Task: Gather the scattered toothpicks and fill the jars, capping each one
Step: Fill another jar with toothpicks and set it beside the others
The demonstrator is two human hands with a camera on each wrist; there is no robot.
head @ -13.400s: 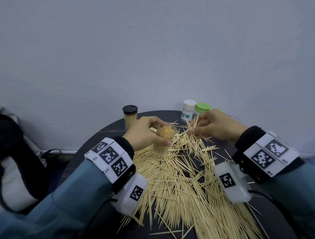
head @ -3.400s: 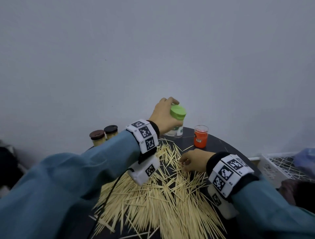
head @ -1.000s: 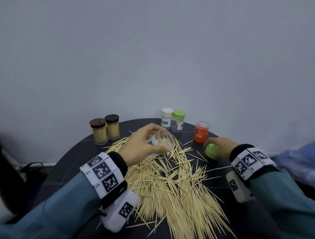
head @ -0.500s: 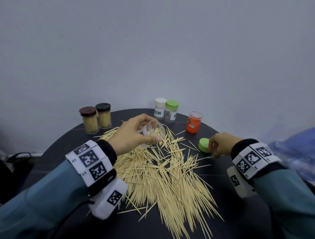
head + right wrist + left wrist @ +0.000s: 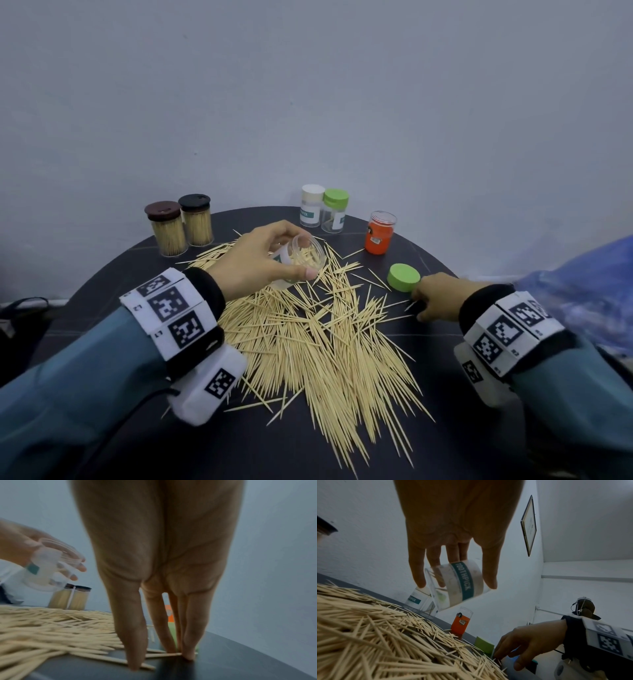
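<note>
A big pile of toothpicks (image 5: 325,342) covers the middle of the round dark table (image 5: 102,294). My left hand (image 5: 300,255) grips a clear uncapped jar (image 5: 313,246) labelled TOOTHPICK (image 5: 462,582), tilted above the far end of the pile (image 5: 368,635), almost empty. Its green cap (image 5: 404,277) lies flat on the table to the right. My right hand (image 5: 419,305) is just right of the cap. Its fingertips (image 5: 188,655) point down and touch loose toothpicks (image 5: 154,655) on the tabletop at the pile's right edge, thumb and fingers apart.
Two full jars, brown-capped (image 5: 166,228) and black-capped (image 5: 197,219), stand at the back left. A white-capped jar (image 5: 311,205), a green-capped jar (image 5: 335,210) and an uncapped orange jar (image 5: 380,233) stand at the back by the wall. Blue material (image 5: 582,291) lies beyond the right edge.
My right hand set the green cap on the table, let go, and dropped its fingertips onto the toothpicks beside it. My left hand keeps holding the tilted jar over the pile.
</note>
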